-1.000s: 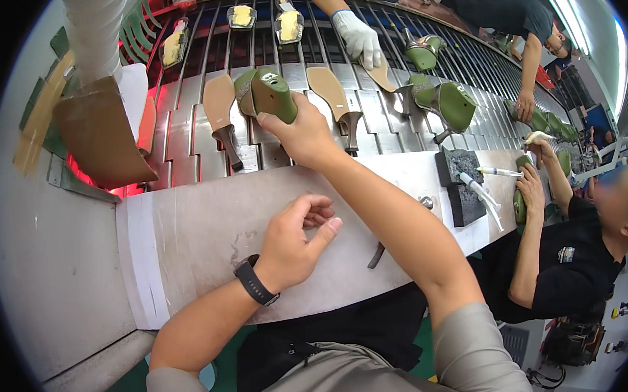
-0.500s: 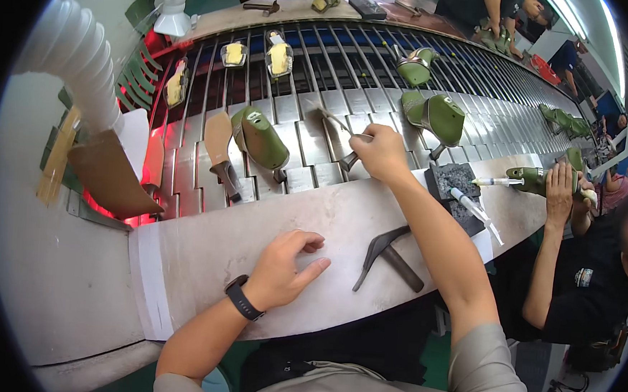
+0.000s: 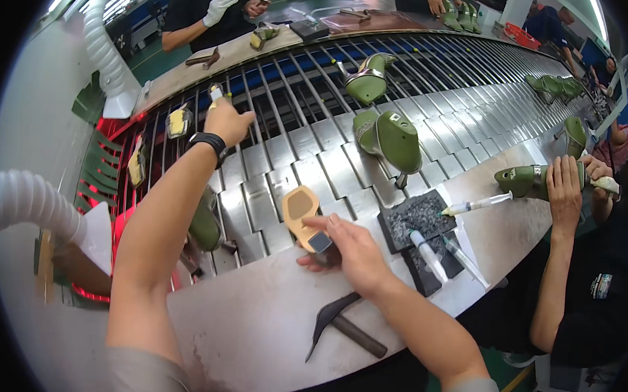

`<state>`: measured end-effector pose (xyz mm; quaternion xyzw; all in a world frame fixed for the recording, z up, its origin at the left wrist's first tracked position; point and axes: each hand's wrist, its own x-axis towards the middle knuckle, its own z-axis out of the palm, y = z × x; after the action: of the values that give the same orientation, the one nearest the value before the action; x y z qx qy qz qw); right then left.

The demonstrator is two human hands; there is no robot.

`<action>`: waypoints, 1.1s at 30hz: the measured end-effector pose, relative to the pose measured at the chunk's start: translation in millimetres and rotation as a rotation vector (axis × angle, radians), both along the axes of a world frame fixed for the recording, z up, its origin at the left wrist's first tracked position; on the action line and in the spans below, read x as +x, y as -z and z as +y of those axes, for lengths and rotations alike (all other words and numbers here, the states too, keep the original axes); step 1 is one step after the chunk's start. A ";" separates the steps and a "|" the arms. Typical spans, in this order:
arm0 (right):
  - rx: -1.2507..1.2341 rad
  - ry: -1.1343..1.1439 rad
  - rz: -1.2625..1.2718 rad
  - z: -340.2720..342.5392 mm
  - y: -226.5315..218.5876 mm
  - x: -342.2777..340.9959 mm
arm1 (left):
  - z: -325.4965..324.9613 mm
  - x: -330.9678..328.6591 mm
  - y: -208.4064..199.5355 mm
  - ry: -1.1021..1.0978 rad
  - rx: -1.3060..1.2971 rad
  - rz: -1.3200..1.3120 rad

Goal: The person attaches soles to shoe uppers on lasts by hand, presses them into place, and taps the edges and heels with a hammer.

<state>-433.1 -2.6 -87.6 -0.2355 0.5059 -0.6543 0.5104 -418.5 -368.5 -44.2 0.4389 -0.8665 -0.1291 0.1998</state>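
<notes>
- While stretched far over slatted conveyor (image 3: 331, 154), left hand (image 3: 226, 121) fisted around small white-tipped item (image 3: 214, 93).
- Right hand (image 3: 347, 247) pinching tan insole (image 3: 300, 213) at conveyor's near edge.
- Hammer (image 3: 345, 326) lying on steel bench (image 3: 248, 336), just beside right wrist.

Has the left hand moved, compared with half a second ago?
Yes. The left hand lay flat on the metal workbench near the person; now it is stretched far forward over the slatted conveyor, closed around a small object.

You face a curved slatted metal conveyor (image 3: 346, 148) in a factory hall, with a grey steel surface (image 3: 249, 321) along its near edge. White ribbed duct hoses (image 3: 26, 200) hang at your left. Green floor (image 3: 150, 49), red glow (image 3: 109, 129), bright overhead strip lights.
</notes>
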 end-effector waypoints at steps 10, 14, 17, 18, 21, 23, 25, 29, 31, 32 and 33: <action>-0.077 -0.127 0.092 5.5 14.8 13.4 | -142.1 -86.1 62.3 -0.520 0.103 -0.199; -0.160 -0.255 0.312 2.1 -7.5 11.1 | -144.7 -63.2 74.5 -0.461 -0.020 -0.452; -0.146 -0.236 0.411 1.2 2.4 19.6 | -125.0 -52.5 22.0 -0.242 0.012 -0.511; -0.082 -0.213 0.403 1.0 5.0 19.2 | -104.3 -50.3 -2.9 -0.102 0.020 -0.555; -0.010 -0.186 0.522 -2.9 -1.4 24.6 | -70.5 3.2 -59.7 -0.004 -0.044 -0.642; 0.010 -0.160 0.579 -5.5 0.7 26.8 | -30.7 47.0 -88.8 0.020 -0.146 -0.479; 0.107 -0.104 0.320 -3.3 -1.5 27.6 | 12.7 87.1 -104.1 0.191 -0.336 -0.311; -0.029 0.205 -0.101 0.6 -6.9 84.3 | 146.8 209.0 -122.5 0.295 -0.449 0.002; -0.119 0.301 -0.195 4.0 -12.1 143.0 | 193.3 260.4 -91.9 0.308 -0.544 0.115; -0.160 0.352 -0.253 3.8 -4.5 174.2 | 216.5 282.1 -73.4 0.307 -0.548 0.146; -0.165 0.330 -0.244 5.0 4.9 201.3 | 239.8 310.5 -59.3 0.279 -0.562 0.164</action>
<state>-231.8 2.4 -92.5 -0.1095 0.4168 -0.7917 0.4329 -108.0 -128.7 15.1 0.2314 -0.9011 0.0543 0.3628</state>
